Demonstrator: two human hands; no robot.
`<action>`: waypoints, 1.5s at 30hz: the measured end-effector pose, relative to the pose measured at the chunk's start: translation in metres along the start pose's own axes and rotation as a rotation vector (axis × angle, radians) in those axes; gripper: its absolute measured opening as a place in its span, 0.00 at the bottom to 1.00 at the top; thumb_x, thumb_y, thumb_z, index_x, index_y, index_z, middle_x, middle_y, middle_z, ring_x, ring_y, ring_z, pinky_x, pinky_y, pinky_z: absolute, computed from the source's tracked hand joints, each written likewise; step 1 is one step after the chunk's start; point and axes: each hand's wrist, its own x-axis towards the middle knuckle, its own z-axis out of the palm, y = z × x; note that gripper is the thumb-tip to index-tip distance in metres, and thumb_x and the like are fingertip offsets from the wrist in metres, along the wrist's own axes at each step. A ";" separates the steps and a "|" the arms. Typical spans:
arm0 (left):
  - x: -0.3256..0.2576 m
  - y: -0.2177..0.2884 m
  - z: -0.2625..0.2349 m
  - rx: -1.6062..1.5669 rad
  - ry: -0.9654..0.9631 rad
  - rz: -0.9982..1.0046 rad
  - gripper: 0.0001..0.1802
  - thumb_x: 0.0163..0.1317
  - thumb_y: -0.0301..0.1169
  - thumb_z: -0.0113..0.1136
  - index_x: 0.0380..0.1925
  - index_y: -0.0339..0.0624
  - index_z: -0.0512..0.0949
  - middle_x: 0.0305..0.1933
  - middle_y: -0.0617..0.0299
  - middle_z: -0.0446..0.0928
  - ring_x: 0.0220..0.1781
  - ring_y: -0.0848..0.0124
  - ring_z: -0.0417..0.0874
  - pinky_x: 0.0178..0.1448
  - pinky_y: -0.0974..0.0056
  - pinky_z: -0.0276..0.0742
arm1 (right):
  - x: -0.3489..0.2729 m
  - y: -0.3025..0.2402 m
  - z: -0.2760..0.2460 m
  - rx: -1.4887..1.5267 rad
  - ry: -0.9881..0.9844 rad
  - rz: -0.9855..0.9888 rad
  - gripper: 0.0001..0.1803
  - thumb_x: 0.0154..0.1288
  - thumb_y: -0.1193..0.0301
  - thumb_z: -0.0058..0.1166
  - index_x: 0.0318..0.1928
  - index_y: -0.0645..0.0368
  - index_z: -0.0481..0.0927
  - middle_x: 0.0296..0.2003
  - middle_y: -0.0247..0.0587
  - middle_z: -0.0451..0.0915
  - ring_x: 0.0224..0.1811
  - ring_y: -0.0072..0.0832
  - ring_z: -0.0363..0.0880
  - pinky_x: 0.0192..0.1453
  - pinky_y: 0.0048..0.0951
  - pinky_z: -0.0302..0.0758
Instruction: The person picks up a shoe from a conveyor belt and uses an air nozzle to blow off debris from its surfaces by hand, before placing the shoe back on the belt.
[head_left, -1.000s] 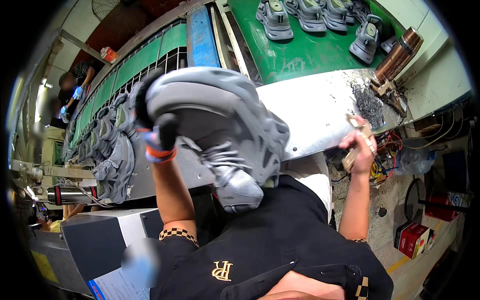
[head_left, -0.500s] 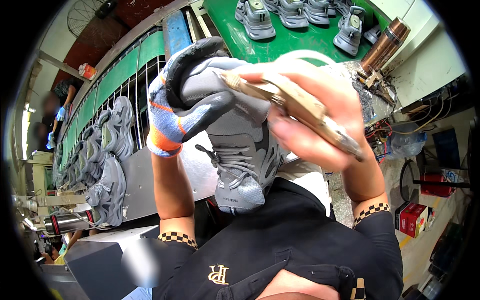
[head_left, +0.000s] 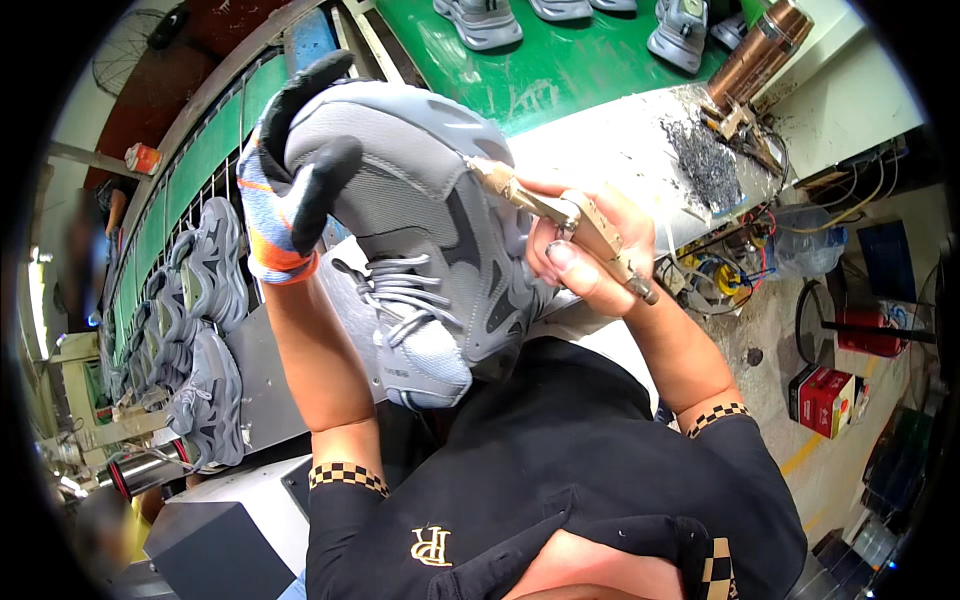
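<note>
My left hand (head_left: 295, 185), in a blue and orange glove with black palm and fingers, grips a grey sneaker (head_left: 420, 240) by its heel end. The shoe's laced toe points down toward my chest, and its side is turned partly to the right. Bare, my right hand (head_left: 590, 245) is closed around a tan metal hand tool with a narrow nozzle (head_left: 600, 240). The nozzle's tip is at the shoe's upper, by the edge of the heel panel; whether it touches I cannot tell.
More grey sneakers (head_left: 213, 265) stand on a rack at left, others on a green surface (head_left: 560, 75) at the far side. A copper-coloured flask (head_left: 765, 50) stands at upper right beside a black-stained white tabletop (head_left: 620, 130). Cables and a red box (head_left: 825, 400) lie at right.
The shoe and my left hand have moved left, and the shoe has turned to show more of its side. My right hand has come down and left with the metal tool.
</note>
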 end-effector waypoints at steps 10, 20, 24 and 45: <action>0.000 -0.029 -0.008 0.091 0.049 0.026 0.38 0.60 0.51 0.52 0.61 0.31 0.68 0.58 0.49 0.73 0.59 0.62 0.74 0.65 0.61 0.64 | -0.035 0.044 -0.005 -0.064 0.011 -0.132 0.25 0.60 0.77 0.48 0.58 0.75 0.67 0.21 0.39 0.75 0.20 0.20 0.72 0.26 0.23 0.72; -0.008 -0.061 -0.026 -0.074 0.099 -0.106 0.30 0.66 0.46 0.48 0.59 0.33 0.70 0.58 0.53 0.74 0.58 0.64 0.75 0.64 0.61 0.66 | -0.052 0.051 0.000 -0.004 0.047 -0.078 0.26 0.58 0.76 0.51 0.57 0.75 0.68 0.24 0.39 0.77 0.21 0.18 0.73 0.27 0.20 0.71; -0.017 -0.065 -0.029 -0.231 0.151 -0.276 0.27 0.70 0.44 0.42 0.59 0.33 0.69 0.59 0.54 0.73 0.59 0.64 0.75 0.65 0.60 0.66 | -0.060 0.052 -0.002 -0.050 0.007 -0.045 0.26 0.57 0.77 0.50 0.57 0.74 0.69 0.27 0.42 0.78 0.21 0.17 0.73 0.27 0.20 0.71; -0.046 -0.089 -0.029 -0.271 0.212 -0.402 0.36 0.67 0.54 0.45 0.64 0.36 0.63 0.61 0.51 0.71 0.61 0.61 0.73 0.67 0.55 0.64 | -0.096 0.074 -0.013 0.126 0.078 0.198 0.27 0.62 0.76 0.48 0.61 0.72 0.64 0.43 0.49 0.76 0.24 0.20 0.72 0.28 0.23 0.72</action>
